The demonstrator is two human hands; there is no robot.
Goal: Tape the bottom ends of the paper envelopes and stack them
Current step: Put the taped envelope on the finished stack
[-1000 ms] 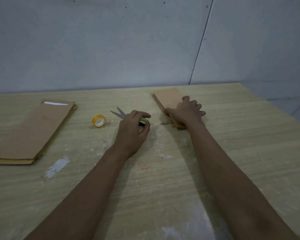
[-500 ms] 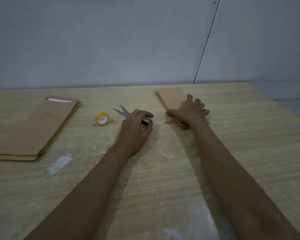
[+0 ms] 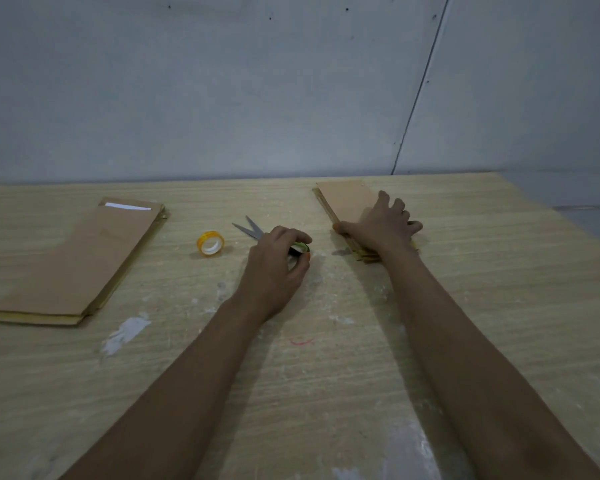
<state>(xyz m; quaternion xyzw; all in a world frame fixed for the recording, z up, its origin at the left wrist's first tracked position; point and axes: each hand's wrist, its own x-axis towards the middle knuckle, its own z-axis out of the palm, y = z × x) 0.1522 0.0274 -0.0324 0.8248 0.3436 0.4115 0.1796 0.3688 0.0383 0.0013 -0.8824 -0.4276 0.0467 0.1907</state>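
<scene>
A stack of brown paper envelopes (image 3: 347, 201) lies at the back right of the wooden table (image 3: 326, 375). My right hand (image 3: 381, 226) lies on its near end, thumb curled under the left edge and fingers spread on top. My left hand (image 3: 274, 265) curls round the green-and-black handles of the scissors (image 3: 250, 228), whose blades point away to the left. A yellow roll of clear tape (image 3: 210, 243) sits just left of the scissors. A second, larger stack of envelopes (image 3: 80, 265) lies at the far left, a strip of white tape showing at its far end.
A grey wall (image 3: 257, 81) rises right behind the table's far edge. White paint smears (image 3: 125, 334) and a small red mark (image 3: 301, 341) dot the tabletop near me. The table's right edge slants away at the right.
Both hands stay where they were on the scissors and the right stack. Only my head has shifted slightly, so the scene sits a little differently in view.
</scene>
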